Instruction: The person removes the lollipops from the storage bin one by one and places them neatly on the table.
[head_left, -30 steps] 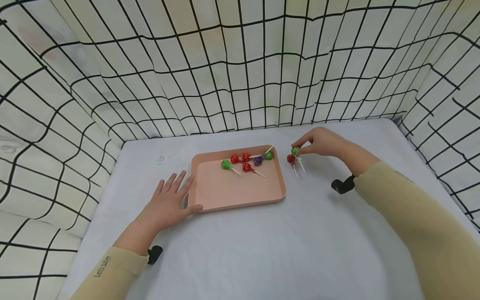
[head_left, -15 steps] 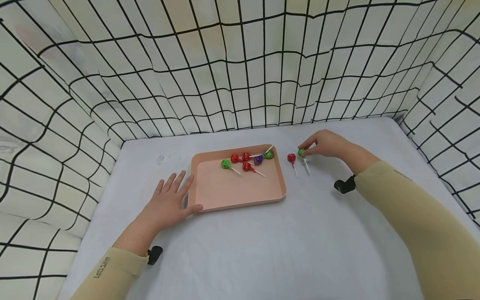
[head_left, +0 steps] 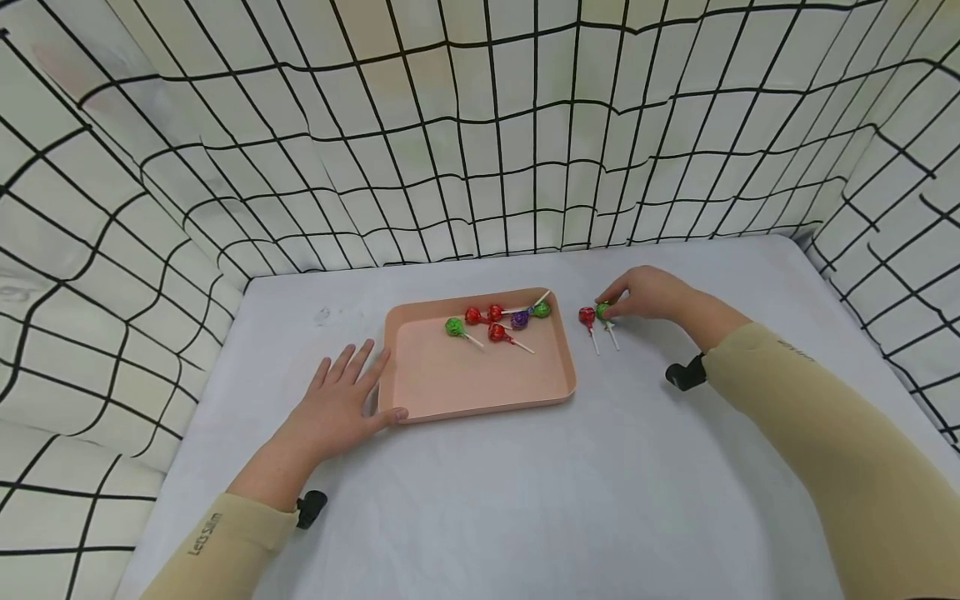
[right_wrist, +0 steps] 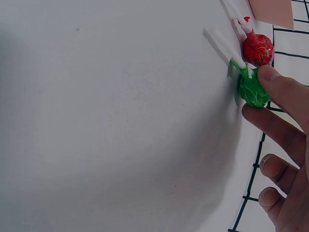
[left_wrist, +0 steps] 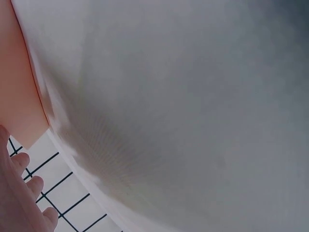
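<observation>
Green lollipop (right_wrist: 253, 90) now nearer red lollipop (right_wrist: 259, 50), both outside tray rim (head_left: 566, 350)

The pink rectangular tray (head_left: 450, 387) looks like smooth, matt plastic. Past its right edge, the round green lollipop (right_wrist: 253, 91) and round red lollipop (right_wrist: 259, 48) have crinkled, glossy wrappers. Near the tray's far right corner, the round purple lollipop (head_left: 520, 319) is glossy too. The white table covering (head_left: 480, 508) looks like matt cloth; the beige long sleeves (head_left: 810, 433) are matt, smooth fabric.
</observation>
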A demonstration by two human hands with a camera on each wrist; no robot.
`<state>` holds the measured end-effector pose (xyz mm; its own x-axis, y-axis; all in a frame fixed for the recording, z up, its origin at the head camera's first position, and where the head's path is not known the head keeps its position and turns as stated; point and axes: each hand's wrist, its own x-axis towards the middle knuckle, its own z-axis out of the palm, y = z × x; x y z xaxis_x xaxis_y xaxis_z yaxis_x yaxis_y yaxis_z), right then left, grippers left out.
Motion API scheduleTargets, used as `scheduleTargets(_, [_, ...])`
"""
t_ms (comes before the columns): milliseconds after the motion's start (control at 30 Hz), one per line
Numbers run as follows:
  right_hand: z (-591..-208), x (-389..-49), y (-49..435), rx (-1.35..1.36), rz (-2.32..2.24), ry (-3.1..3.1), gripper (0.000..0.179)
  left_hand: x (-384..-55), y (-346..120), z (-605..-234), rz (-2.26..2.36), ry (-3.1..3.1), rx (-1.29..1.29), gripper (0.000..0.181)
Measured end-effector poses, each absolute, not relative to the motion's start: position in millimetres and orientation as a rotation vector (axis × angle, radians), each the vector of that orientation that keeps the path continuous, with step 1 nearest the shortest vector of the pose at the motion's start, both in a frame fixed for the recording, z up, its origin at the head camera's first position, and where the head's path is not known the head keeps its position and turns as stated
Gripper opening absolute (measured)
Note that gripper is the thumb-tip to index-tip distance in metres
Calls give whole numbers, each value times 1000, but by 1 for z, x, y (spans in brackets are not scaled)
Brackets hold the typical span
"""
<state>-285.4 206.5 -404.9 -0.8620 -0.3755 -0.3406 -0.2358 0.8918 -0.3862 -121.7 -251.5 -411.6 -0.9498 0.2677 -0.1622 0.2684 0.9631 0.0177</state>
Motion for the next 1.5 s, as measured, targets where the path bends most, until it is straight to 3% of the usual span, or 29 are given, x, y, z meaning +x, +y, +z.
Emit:
scheduleTargets(967, [-391,-284,205,-482,-469,2684,36,-121,-252,-411,20,2947,401,102])
scheduleTargets(1500, [-371,-279,162,-571,-494,2644,30,-121,-253,-411,53,2926,393,102])
